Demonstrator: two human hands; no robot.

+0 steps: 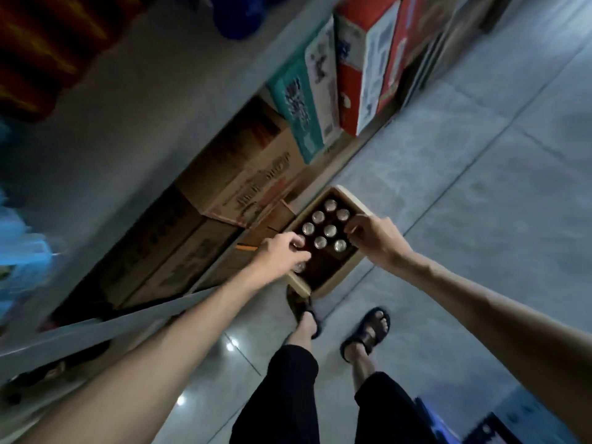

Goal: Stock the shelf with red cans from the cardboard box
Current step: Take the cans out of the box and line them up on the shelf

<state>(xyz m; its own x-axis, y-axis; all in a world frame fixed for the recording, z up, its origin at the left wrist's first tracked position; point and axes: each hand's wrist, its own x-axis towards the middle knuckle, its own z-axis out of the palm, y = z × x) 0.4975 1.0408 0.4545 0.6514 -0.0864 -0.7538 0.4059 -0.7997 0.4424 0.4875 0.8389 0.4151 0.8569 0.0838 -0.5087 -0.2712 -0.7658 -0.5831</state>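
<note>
Stacked cartons [243, 174] under the shelf edge [96, 325] crowd the left hand's [282, 251] outer side. That hand curls round a can [299, 267] in the cardboard box [342, 274]. Seven more can tops [330, 230] show between the hands, and the right hand [368, 235] curls in at the box's wall, its hold hidden, with open tiled floor [480, 187] beyond it.

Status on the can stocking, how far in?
Done: the cardboard box is bare at its near end, so some cans look gone; no stocked shelf in view. In hand: left hand curls over a can; right hand reaches in opposite. Left: seven more cans boxed.
</note>
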